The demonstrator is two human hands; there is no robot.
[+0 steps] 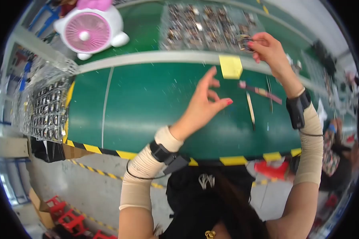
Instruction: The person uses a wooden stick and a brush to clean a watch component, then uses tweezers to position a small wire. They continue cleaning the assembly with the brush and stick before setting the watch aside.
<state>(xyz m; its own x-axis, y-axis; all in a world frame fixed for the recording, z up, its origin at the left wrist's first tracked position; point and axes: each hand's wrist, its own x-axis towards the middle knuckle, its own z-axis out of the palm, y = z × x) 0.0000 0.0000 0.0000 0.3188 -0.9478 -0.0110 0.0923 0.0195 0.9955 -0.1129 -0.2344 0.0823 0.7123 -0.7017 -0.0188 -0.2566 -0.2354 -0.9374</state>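
My right hand [269,49] is closed in a pinch on a small dark part with thin wires [245,43], held up at the right end of a clear compartment tray [163,38]. Many similar small parts fill that tray. Over the middle of the green mat, my left hand [205,101] hovers with its fingers apart and nothing in it. A yellow sticky note pad [231,67] lies between the two hands, at the far edge of the mat. Near it are a pink and dark strip-like tool [263,93], a thin pale stick [250,108] and metal tweezers [270,93].
A white and pink animal-shaped fan [85,34] stands at the far left. Stacked clear trays of small metal parts [48,107] sit on the left. Black-and-yellow tape [123,154] marks the table's near edge. Another person [335,155] is at the right.
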